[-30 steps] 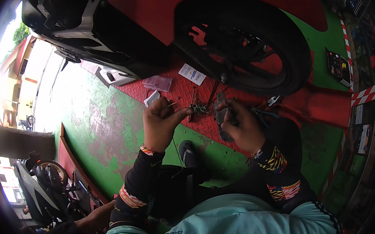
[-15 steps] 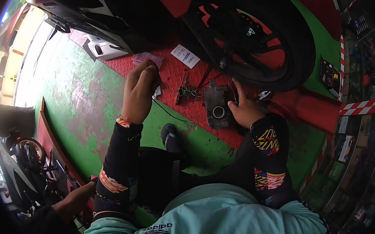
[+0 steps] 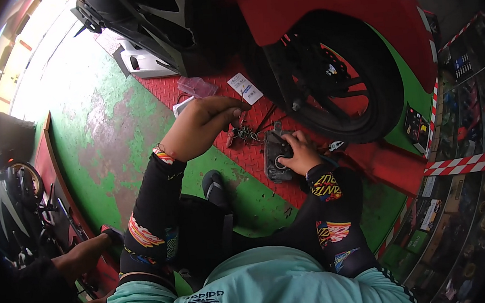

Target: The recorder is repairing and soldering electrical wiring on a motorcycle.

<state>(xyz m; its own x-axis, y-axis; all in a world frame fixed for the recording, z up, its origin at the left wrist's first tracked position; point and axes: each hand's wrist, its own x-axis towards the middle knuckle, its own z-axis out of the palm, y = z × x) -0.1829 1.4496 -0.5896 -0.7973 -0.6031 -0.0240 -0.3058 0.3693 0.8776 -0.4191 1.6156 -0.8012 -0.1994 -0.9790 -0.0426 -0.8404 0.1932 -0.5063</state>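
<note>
My left hand is held over the red plate, its thumb and fingers pinched together. What is between the fingertips is too small to make out. Just beyond and below them lies a tangled clump of thin wires. To the right, a dark grey block-shaped part with a round rimmed opening rests on the plate. My right hand grips its right side from above, thumb close to the opening, and covers much of it.
The motorcycle's wheel stands just beyond my right hand, under a red fender. A white printed card and a clear pinkish bag lie on the red plate. Another person's arm shows at left; glass shelves line the right.
My left hand has come down and right, toward the wires. My right hand has shifted from beside the grey part onto its top. The view has tilted, showing more of the fender.
</note>
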